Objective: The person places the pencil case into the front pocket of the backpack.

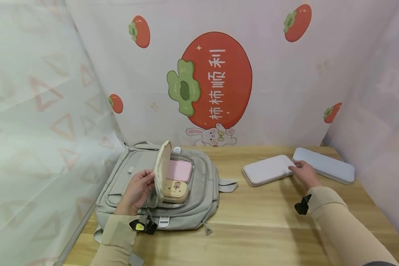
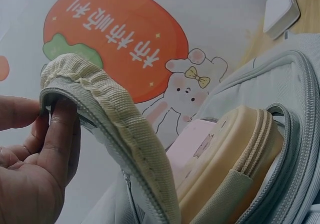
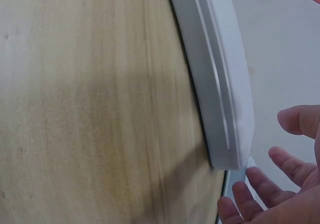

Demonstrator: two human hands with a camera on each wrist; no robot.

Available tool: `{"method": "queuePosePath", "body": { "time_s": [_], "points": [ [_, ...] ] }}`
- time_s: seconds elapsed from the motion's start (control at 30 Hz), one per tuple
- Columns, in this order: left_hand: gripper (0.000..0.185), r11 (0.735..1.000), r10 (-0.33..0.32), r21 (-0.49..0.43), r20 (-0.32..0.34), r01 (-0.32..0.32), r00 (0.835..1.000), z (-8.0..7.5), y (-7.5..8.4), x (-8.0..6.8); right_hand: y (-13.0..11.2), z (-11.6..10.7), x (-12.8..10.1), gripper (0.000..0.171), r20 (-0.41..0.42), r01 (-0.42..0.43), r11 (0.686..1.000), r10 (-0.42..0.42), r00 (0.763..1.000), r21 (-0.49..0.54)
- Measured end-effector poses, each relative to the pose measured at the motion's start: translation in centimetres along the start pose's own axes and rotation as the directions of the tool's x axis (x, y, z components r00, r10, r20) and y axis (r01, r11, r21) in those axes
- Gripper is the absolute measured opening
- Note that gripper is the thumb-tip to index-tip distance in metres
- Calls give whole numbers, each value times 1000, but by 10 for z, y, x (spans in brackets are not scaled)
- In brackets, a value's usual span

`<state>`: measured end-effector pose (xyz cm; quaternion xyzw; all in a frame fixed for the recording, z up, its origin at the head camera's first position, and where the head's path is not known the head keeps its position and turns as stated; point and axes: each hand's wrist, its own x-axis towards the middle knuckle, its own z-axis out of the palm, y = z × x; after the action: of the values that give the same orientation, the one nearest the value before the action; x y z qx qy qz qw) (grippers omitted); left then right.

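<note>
A light grey backpack (image 1: 199,218) lies on the table with its front pocket unzipped. My left hand (image 1: 137,192) pinches the edge of the raised pocket flap (image 2: 115,104) between thumb and fingers. Inside the pocket sit a pink case (image 1: 179,170) and, nearer me, a cream zipped case (image 2: 215,154) with a small bear print. At the right, my right hand (image 1: 304,173) is by the end of a white flat case (image 1: 269,170). Its fingers (image 3: 265,186) are spread and slightly bent, around nothing, with the fingertips close to the case's corner.
Just behind my right hand lies a pale blue flat case (image 1: 324,165), near the table's right side. A strap (image 1: 227,185) sticks out from the backpack over the wooden table (image 1: 252,232). Printed cloth (image 1: 272,92) hangs behind and along both sides.
</note>
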<state>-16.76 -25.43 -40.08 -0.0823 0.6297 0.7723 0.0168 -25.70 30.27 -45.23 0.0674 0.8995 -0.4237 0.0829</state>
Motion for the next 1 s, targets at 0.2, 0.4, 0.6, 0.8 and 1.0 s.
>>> {"method": "queuePosePath", "body": {
  "time_s": [0.2,0.4,0.6,0.8,1.0],
  "points": [
    [19,1000,-18,7,4,18,1000,0,-6,-2,13,4,-3,67,-20,-41,999,40,999,-32],
    [19,1000,-10,-9,11,10,1000,1,-5,-2,17,6,0,70,4,-63,997,64,998,-36],
    [20,1000,1,-14,6,-1,1000,2,-4,-2,14,5,4,72,13,-76,997,76,997,-31],
    [19,1000,10,-11,8,-10,1000,3,-2,-1,12,6,5,72,-18,-90,996,90,996,-7],
    [20,1000,14,-15,4,-14,1000,4,-2,-1,9,5,7,77,-5,-82,997,82,997,-11]
  ]
}}
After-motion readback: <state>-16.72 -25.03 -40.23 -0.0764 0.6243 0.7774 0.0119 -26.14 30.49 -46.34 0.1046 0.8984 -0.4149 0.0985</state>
